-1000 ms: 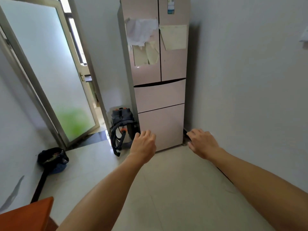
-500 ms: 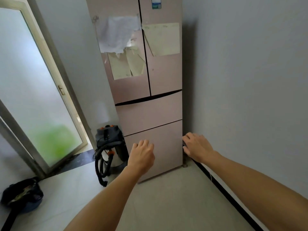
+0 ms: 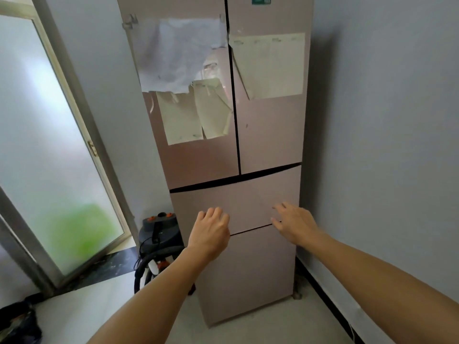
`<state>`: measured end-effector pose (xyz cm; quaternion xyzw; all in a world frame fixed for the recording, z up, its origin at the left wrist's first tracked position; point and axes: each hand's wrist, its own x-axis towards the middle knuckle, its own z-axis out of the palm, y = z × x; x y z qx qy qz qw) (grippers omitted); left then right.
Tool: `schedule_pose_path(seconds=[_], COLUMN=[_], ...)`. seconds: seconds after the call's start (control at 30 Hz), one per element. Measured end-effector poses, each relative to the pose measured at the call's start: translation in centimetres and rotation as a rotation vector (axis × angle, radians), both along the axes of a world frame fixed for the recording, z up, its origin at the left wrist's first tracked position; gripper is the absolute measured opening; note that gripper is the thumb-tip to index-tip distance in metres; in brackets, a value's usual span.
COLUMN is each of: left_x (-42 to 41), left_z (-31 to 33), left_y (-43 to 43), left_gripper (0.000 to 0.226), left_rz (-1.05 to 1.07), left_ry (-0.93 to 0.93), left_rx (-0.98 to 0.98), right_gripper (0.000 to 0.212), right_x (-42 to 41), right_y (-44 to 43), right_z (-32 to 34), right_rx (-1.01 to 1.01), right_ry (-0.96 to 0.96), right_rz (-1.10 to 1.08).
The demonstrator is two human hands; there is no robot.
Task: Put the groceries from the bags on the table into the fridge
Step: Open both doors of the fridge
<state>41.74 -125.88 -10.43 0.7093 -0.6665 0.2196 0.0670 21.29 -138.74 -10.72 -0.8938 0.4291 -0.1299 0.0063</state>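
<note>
The tall, glossy pink fridge (image 3: pixel 248 157) is standing in the room's corner, its flat upper doors and two drawer fronts all closed. Crumpled white and cream paper sheets (image 3: pixel 183 70) are hanging on its upper doors. Before its drawers, the left hand (image 3: pixel 210 234) is hovering with loosely curled fingers, holding nothing. The right hand (image 3: pixel 295 224) is reaching with fingers spread, also empty; whether it is touching the fridge is unclear. A round grey vacuum cleaner (image 3: pixel 159 234) is sitting left of the fridge.

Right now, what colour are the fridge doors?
Pale pink on the tall four-door fridge, seen best in the head view.
</note>
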Motion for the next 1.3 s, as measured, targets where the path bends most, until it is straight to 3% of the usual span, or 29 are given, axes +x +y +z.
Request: schedule_pose_path(seconds=[0.13, 0.23, 0.47, 0.6, 0.7, 0.87, 1.03, 1.3], left_x=[4.5, 7.1, 10.4, 12.2, 12.6, 14.4, 15.3, 14.1], left_z=[1.2, 2.9, 5.1, 4.9, 5.1, 5.4, 5.1, 5.3], left_y=[-8.4, -14.2, -23.8, -29.6, -33.4, -37.5, -37.9, -36.9], left_gripper=[0.008, 0.011, 0.017, 0.034, 0.037, 0.048, 0.054, 0.051], left_rz=[-0.056, -0.101, -0.255, -0.333, -0.368, -0.365, -0.349, -0.440], left_ry=[-0.070, -0.092, -0.182, -0.275, -0.350, -0.468, -0.545, -0.538], left_rx=[-0.034, -0.086, -0.171, -0.224, -0.256, -0.327, -0.367, -0.373], right_gripper=[0.041, 0.044, 0.044, 0.058, 0.065, 0.070, 0.072, 0.076], right_x=[4.7, 7.3, 12.4, 15.9, 17.7, 21.1, 21.7, 20.1], right_y=[-6.2, -10.5, -20.8, -25.9, -28.8, -32.7, -32.9, -31.4], right_z=[1.0, 1.5, -0.1, -1.8, -2.9, -3.8, -4.2, -3.9], right_rx=[0.058, 0.144, 0.574, 1.103, 1.381, 1.489, 1.534, 1.493], right_ry=[-0.061, -0.211, -0.790, -1.314, -1.503, -1.837, -1.924, -1.811], right_rz=[-0.057, -0.125, -0.404, -0.525, -0.548, -0.583, -0.565, -0.556])
